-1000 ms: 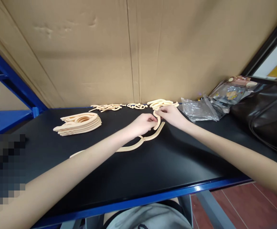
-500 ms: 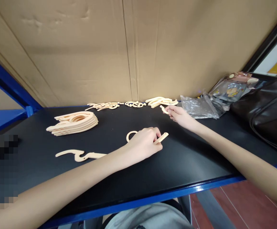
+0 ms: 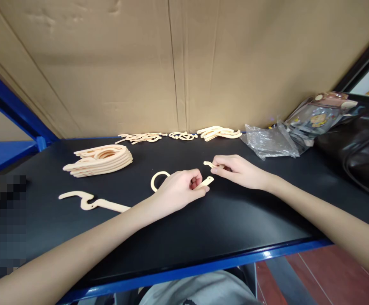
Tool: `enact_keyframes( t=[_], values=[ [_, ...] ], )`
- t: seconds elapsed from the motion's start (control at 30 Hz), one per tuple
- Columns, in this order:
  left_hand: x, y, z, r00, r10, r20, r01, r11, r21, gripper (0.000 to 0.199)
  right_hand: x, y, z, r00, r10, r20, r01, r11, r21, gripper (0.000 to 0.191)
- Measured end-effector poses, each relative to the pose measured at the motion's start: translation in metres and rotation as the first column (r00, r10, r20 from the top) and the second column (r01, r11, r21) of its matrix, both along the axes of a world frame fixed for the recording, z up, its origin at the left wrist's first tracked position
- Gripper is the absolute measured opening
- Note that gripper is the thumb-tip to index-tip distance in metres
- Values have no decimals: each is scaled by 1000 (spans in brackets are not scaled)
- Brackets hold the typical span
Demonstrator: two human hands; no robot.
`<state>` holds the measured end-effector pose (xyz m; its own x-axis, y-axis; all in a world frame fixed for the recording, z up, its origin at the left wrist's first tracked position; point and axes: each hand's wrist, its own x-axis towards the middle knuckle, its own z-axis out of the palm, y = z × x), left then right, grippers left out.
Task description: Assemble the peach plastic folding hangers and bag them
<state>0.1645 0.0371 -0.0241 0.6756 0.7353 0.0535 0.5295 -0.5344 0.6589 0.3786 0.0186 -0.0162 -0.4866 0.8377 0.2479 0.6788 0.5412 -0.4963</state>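
Observation:
Above the middle of the black table, my left hand (image 3: 180, 186) is closed on a long cream plastic piece (image 3: 207, 181), whose holed end sticks out past the fingers. A cream ring (image 3: 154, 181) shows behind this hand, and a hooked cream part (image 3: 87, 201) reaches out to the left beyond my forearm; how these join is hidden by the hand. Just to the right, my right hand (image 3: 240, 169) pinches a small curved cream piece (image 3: 208, 164), which points left near the holed end without touching it.
A stack of cream hanger-like parts (image 3: 100, 161) lies at the left. Along the cardboard wall (image 3: 124, 67) are thin parts (image 3: 141, 138), small curved parts (image 3: 183, 135) and thicker arms (image 3: 219, 133). Clear plastic bags (image 3: 270, 142) and a dark leather bag (image 3: 359, 144) are at the right.
My right hand has come nearer to my left hand and the table's front edge, with the small curved piece in its fingers. My left hand and its piece have shifted slightly left.

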Motion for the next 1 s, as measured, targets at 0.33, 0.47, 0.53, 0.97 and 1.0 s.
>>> enact_keyframes(
  t=[0.33,0.47,0.53,0.97,1.0],
  values=[
    [-1,3,-10,986,74,152,-52,988,-146,18,0,-3,3,999,-31,20,33,992,-119,29],
    [2,3,-8,969,161,189,-98,947,-306,17,1,-2,1,998,41,-54,-50,979,-195,21],
    [3,3,-7,956,201,213,-109,920,-377,16,2,-1,0,995,59,-84,-76,973,-217,19],
    [2,1,-4,963,117,243,-16,925,-379,16,4,-1,5,962,86,-260,-191,889,-415,23],
    [3,1,-4,962,88,260,17,926,-376,15,4,-1,5,957,90,-276,-208,877,-433,24]
  ],
)
